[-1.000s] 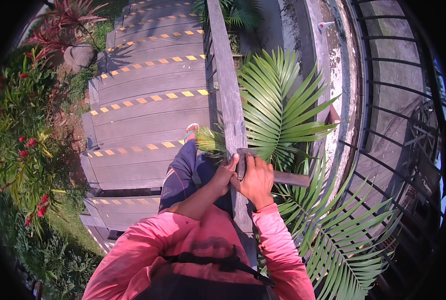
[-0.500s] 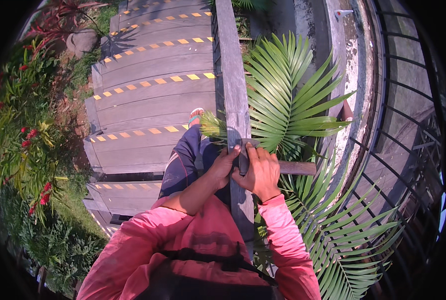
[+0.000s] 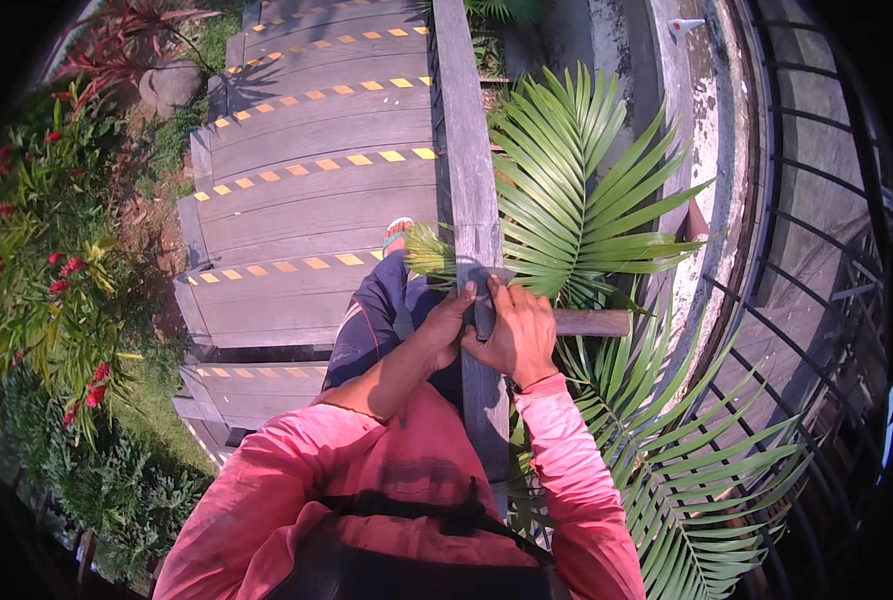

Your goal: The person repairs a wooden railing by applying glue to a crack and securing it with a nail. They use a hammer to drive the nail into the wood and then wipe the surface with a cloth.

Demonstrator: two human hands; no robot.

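A tool with a dark head (image 3: 483,310) and a brown wooden handle (image 3: 596,322) lies across the top of a weathered grey wooden handrail (image 3: 474,200). On its left side my left hand (image 3: 446,325) is closed, thumb and fingers pressed against the dark head. My right hand (image 3: 518,328) grips the tool from the other side, its fingers curled over the head and its thumb towards the left hand. The handle sticks out to the right beyond my right hand. Fingers cover much of the head, so its exact kind is unclear.
Grey wooden steps (image 3: 316,200) with yellow-and-orange edge strips run along the left. My sandalled foot (image 3: 396,232) stands on them. A large green palm frond (image 3: 576,190) spreads right of the rail, with another frond (image 3: 666,480) below. Red-flowered shrubs (image 3: 56,270) and black bars (image 3: 806,210) flank the scene.
The handle and both hands have shifted very slightly upward in the picture. The grip on the tool looks the same, and the whole view has moved a little.
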